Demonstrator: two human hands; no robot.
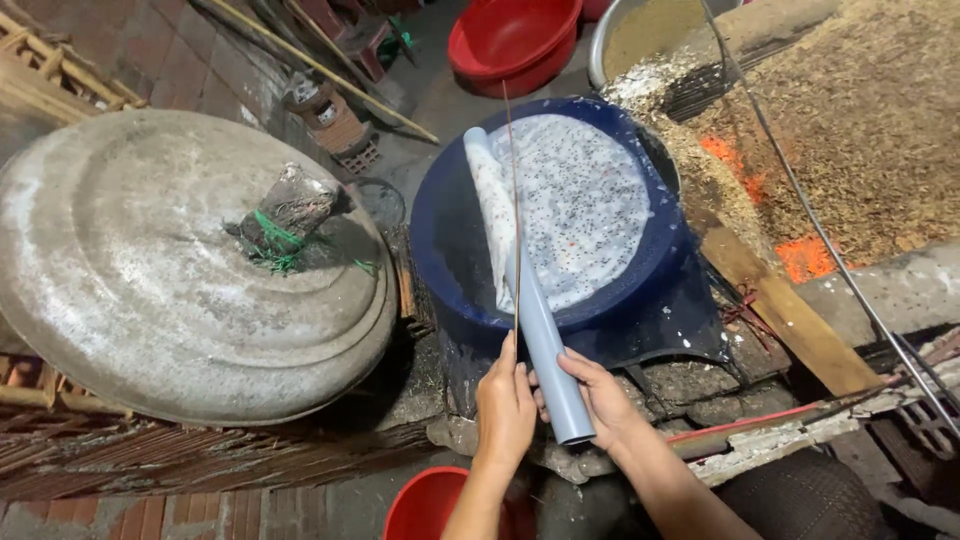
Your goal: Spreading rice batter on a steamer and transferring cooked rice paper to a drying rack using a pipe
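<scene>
My right hand (600, 395) grips the near end of a grey plastic tube (548, 350) that reaches out over a dark blue cloth-covered steamer (440, 240). A thin white speckled sheet (580, 205) lies on the cloth, and its left edge is rolled up around the far part of the tube. My left hand (505, 405) pinches a thin bamboo stick (514, 200) that runs alongside the tube across the sheet.
A large domed metal lid (150, 290) with a wrapped handle lies at the left. A red basin (515, 40) stands at the back, a red bucket (425, 505) near my arms. Glowing embers (805, 255) and husk ash lie at the right, beside a wooden plank (790, 320).
</scene>
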